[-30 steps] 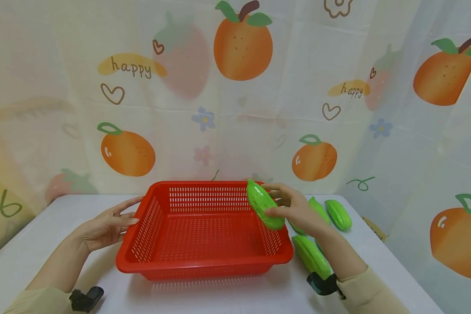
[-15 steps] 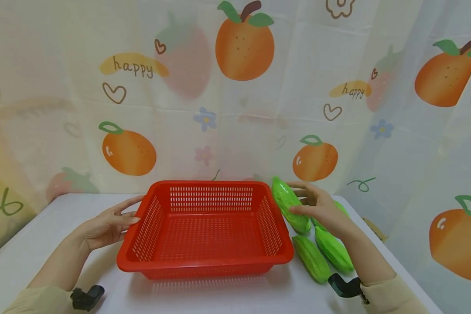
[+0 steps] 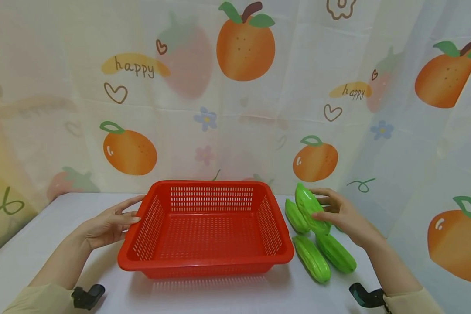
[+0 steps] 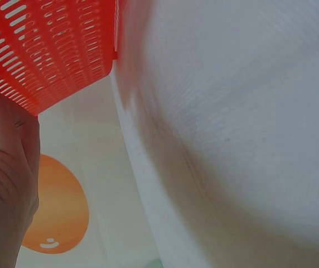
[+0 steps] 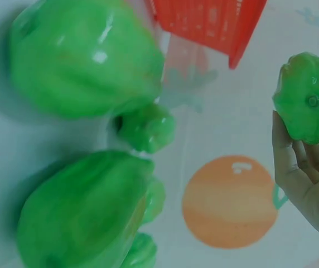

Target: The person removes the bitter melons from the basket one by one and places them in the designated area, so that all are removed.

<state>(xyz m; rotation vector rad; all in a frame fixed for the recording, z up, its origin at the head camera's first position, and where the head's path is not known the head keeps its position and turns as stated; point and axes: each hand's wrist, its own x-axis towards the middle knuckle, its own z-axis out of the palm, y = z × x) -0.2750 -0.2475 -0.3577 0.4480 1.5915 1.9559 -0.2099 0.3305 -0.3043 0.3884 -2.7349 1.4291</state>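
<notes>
In the head view my left hand (image 3: 106, 226) holds the left rim of a red plastic basket (image 3: 206, 264), thumb at the rim; the left wrist view hides its fingertips behind the perforated basket wall (image 4: 53, 50). My right hand (image 3: 345, 218) grips a glossy green ridged gourd (image 3: 311, 208) between thumb and fingers, right of the basket. It is tilted, held above other gourds. The right wrist view shows the blunt end of the held gourd (image 5: 310, 100) in my hand (image 5: 310, 173).
Several similar green gourds lie on the white table right of the basket, among them a near gourd (image 3: 312, 260), one beside it (image 3: 336, 253) and one farther back (image 3: 295, 216). Behind the table (image 3: 204, 301) hangs a fruit-print curtain (image 3: 235, 113).
My right hand has carried the gourd from over the basket's right side rightward, over the other gourds. My left hand stays at the basket's left rim.
</notes>
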